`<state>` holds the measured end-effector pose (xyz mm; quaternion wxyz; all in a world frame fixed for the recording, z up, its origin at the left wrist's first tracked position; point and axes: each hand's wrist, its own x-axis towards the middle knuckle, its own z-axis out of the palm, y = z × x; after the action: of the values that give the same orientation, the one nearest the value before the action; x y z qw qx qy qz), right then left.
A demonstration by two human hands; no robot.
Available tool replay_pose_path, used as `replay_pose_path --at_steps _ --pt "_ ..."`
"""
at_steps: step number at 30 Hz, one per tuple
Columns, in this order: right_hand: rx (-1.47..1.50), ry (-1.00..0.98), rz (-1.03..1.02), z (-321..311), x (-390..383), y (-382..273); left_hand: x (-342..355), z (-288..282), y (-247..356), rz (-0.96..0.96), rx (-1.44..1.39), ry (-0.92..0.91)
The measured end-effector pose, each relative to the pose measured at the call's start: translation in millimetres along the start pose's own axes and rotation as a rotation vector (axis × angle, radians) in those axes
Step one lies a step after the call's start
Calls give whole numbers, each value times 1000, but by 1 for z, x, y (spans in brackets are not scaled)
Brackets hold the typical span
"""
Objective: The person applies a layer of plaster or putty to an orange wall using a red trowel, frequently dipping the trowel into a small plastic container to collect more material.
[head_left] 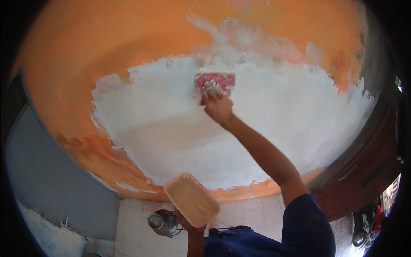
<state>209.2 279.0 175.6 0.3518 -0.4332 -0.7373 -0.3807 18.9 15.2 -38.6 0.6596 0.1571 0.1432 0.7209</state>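
My right hand (pixel 219 108) is closed on a red putty spreader (pixel 227 80) smeared with white. Its wide edge points up and lies against the wall, near the top of a broad white coat (pixel 282 124). Around that patch the wall is orange paint (pixel 141 32), with thinner pale streaks (pixel 257 36) above. Low in front of me, my left hand (pixel 188 224) grips a shallow peach-coloured tray (pixel 192 199) from beneath. Most of those fingers are hidden behind the tray.
A metal-looking bucket or can (pixel 165 223) stands on the white tiled floor (pixel 262 210), left of my left hand. A grey panel (pixel 60 158) borders the wall at left, above a tap (pixel 65 222). At right are a dark red panel (pixel 364 184) and part of a motorbike (pixel 363 233).
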Motion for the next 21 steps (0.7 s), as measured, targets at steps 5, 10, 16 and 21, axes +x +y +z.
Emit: replay_pose_path --at_steps 5,10,16,21 --pt "199 -95 124 -21 -14 -31 -7 0 11 -73 -81 -77" --pt "232 337 162 -72 61 -13 -10 32 23 34 -82 27" --pt "-137 321 -99 -11 92 14 2 15 17 214 169 53" --pt "-91 140 -17 25 49 -2 3 35 29 45 -115 81"
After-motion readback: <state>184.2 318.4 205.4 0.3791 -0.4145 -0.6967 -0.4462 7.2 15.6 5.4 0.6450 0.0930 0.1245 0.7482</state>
